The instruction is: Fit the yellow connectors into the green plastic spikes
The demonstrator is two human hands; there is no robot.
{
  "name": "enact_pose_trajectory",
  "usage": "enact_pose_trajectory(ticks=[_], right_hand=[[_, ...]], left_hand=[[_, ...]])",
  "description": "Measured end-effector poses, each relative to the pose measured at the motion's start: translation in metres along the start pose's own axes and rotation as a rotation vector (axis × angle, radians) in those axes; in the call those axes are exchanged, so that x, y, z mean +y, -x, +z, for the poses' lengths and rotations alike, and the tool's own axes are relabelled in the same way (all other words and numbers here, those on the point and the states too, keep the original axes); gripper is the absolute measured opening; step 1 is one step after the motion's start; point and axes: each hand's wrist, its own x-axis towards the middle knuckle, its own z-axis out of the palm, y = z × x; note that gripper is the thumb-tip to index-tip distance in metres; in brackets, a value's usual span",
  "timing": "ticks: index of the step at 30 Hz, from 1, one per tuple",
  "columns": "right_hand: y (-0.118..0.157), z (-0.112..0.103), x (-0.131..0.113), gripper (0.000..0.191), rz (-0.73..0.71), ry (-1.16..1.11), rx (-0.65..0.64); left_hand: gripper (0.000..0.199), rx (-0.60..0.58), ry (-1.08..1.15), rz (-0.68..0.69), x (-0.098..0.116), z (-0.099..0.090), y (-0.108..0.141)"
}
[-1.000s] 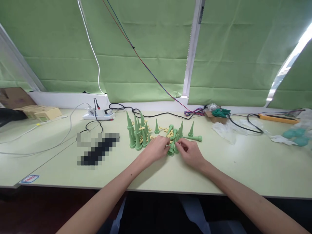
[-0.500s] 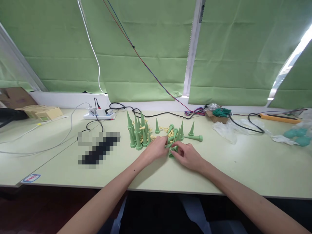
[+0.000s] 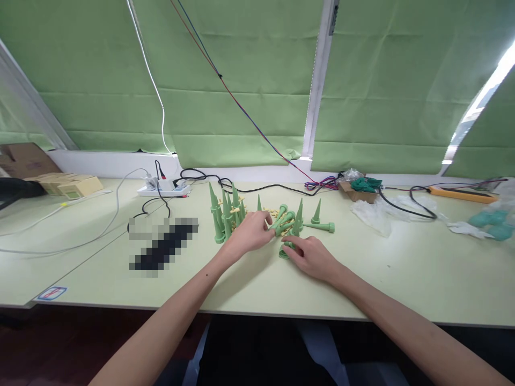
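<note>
Several green cones (image 3: 218, 222) stand upright in a group on the pale table, partly behind my left hand (image 3: 254, 230). My left hand is over the near side of small yellow pieces (image 3: 274, 213), its thumb and fingers curved beside a green cone that lies tilted; whether it grips anything is hidden. My right hand (image 3: 311, 255) has its fingers closed round a green cap-like part (image 3: 284, 251) low on the table. More green cones (image 3: 298, 219) stand just behind my right hand. One cone (image 3: 322, 227) lies on its side to the right, near an upright cone (image 3: 316, 212).
A white power strip (image 3: 164, 191) with cables is at the back left, near yellow boxes (image 3: 80, 185). A blurred dark object (image 3: 167, 246) lies left. Back right are a cardboard box (image 3: 358, 194), plastic bags (image 3: 372, 217) and an orange-edged device (image 3: 462, 195).
My left hand has moved left and slightly up, away from my right hand, uncovering tilted cones between them. My right hand has barely moved and stays at the green part.
</note>
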Motion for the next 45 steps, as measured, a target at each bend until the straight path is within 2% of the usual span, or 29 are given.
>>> enact_pose_trajectory(ticks=[5, 9, 16, 24, 26, 28, 35, 40, 45], right_hand=[[0.001, 0.001, 0.003, 0.025, -0.015, 0.082, -0.031], [0.002, 0.002, 0.003, 0.025, -0.019, 0.134, -0.012], [0.003, 0.002, 0.004, 0.024, 0.021, 0.233, 0.006], [-0.001, -0.003, -0.009, 0.028, 0.044, 0.336, 0.109], [-0.006, -0.007, -0.016, 0.026, 0.087, 0.398, 0.066], [-0.012, -0.010, -0.022, 0.026, 0.117, 0.457, -0.033], [-0.032, -0.005, -0.029, 0.024, 0.217, 0.547, -0.270], [-0.040, -0.006, -0.028, 0.024, 0.253, 0.494, -0.364], [-0.042, -0.008, -0.026, 0.025, 0.256, 0.446, -0.406]], left_hand=[[0.029, 0.088, 0.082, -0.002, 0.001, -0.012, -0.005], [0.029, 0.160, 0.124, 0.022, 0.002, -0.010, -0.002], [0.019, 0.244, 0.212, 0.076, -0.005, 0.019, 0.008], [0.018, 0.150, 0.195, 0.060, -0.020, 0.046, 0.019], [0.019, 0.145, 0.188, 0.065, -0.021, 0.049, 0.020], [0.021, 0.152, 0.183, 0.086, -0.021, 0.051, 0.021], [0.024, 0.163, 0.186, 0.133, -0.024, 0.055, 0.020], [0.023, 0.157, 0.186, 0.138, -0.024, 0.056, 0.019], [0.023, 0.153, 0.181, 0.136, -0.023, 0.057, 0.019]])
